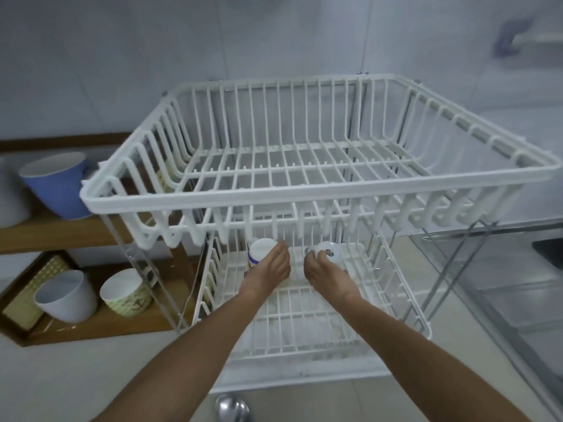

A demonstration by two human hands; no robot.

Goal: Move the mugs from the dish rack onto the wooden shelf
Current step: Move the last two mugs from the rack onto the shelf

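Observation:
A white two-tier dish rack (320,190) stands in front of me, and its upper basket holds nothing. On the lower tier stand a white mug with blue print (260,249) and a small white mug with a dark mark (330,251). My left hand (269,266) lies against the first mug, its fingers wrapped round the side. My right hand (323,271) pinches the small mug at its near rim. To the left, the wooden shelf (61,233) carries a blue mug (58,182) on top, and a pale blue mug (65,295) and a green patterned mug (126,292) below.
A white vessel (9,196) sits at the far left of the upper shelf board. A woven mat (39,284) lies under the lower mugs. A metal frame and sink edge (518,269) lie to the right. A metal tap (233,408) shows at the bottom.

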